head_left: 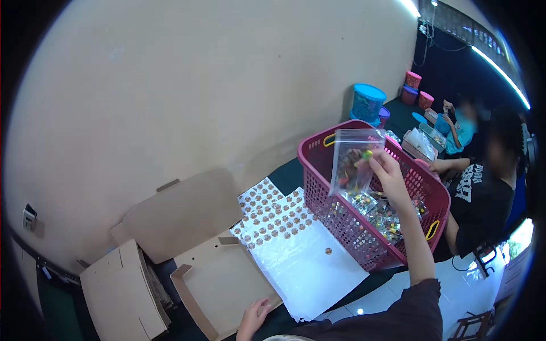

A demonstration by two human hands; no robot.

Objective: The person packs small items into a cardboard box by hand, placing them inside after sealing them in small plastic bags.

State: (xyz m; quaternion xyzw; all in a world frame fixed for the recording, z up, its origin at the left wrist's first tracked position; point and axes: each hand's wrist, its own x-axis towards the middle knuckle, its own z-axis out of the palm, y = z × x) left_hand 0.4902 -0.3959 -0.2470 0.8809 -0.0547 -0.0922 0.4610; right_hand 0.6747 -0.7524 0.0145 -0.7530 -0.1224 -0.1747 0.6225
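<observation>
My right hand [382,165] pinches a clear zip bag [351,162] with small dark, red and green items inside, held up over a maroon plastic basket [372,241]. Many similar small filled bags [378,213] lie in the basket. My left hand [257,315] rests at the near edge of an open cardboard box [227,284], its fingers slightly bent and holding nothing. Between the box and the basket lie white sticker sheets [301,267] with rows of round brown stickers [273,219]; one lone sticker [328,250] sits on the bare part.
Folded cardboard boxes [116,290] are stacked at the left. Behind the basket stand a blue lidded tub [368,102] and pink buckets [413,79]. A person in a black shirt [483,193] is close at the right; another in teal [463,131] works farther back.
</observation>
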